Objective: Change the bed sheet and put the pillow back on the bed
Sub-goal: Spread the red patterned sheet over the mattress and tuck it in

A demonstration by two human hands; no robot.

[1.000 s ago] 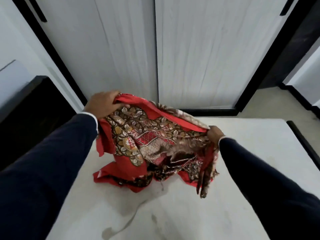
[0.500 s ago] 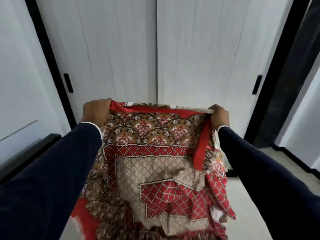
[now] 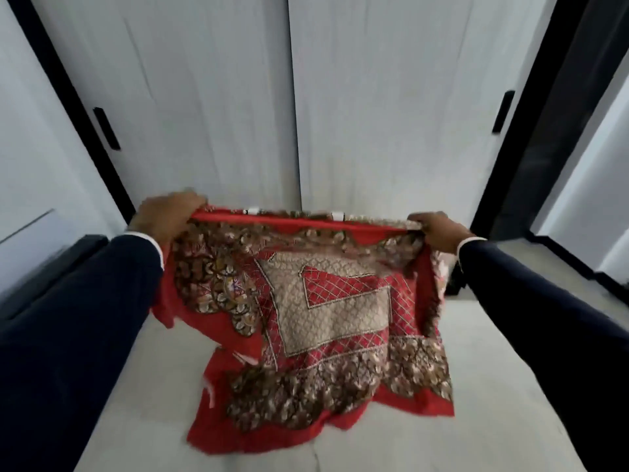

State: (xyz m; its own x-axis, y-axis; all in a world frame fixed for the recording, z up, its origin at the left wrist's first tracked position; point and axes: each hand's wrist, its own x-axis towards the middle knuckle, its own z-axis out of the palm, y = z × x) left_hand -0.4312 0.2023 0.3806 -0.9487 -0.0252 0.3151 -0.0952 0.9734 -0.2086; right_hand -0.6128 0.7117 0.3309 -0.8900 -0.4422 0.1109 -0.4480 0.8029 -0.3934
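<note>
Because you want it spread flat, your left hand (image 3: 166,216) and right hand (image 3: 439,229) each grasp 1 top corner of the red patterned cotton bed sheet (image 3: 323,321), its lower part resting mid-way on the bare white mattress (image 3: 493,386).

Two hands hold up a red bed sheet (image 3: 326,318) with brown and tan patterns: the left hand (image 3: 166,216) pinches one top corner and the right hand (image 3: 439,229) pinches the other, so the top edge is pulled straight between them. The lower part of the sheet hangs down and lies crumpled on the pale bed (image 3: 493,403) below. Both arms wear dark blue sleeves (image 3: 75,328), and behind the sheet stand tall white closet doors (image 3: 211,107) with black frames and small black handles (image 3: 106,128).
</note>
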